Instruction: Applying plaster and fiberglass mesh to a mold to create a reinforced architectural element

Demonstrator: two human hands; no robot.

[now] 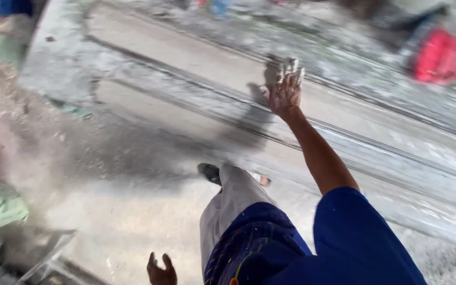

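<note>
Grey, dust-caked long stone slab lies flat on the ground, its long axis running from upper left to lower right across the view. Its near edge shows dark grooved lines along the same diagonal. Right hand, whitened with dust, is stretched out over the slab, fingers together and extended, palm down, holding nothing; whether it touches the surface I cannot tell. Left hand hangs low at the bottom edge, fingers loosely curled, empty. One grey-trousered leg steps toward the slab's near edge. Bare dusty concrete floor spreads left of the leg. Blurred red object lies beyond the slab's far side, upper right.
</note>
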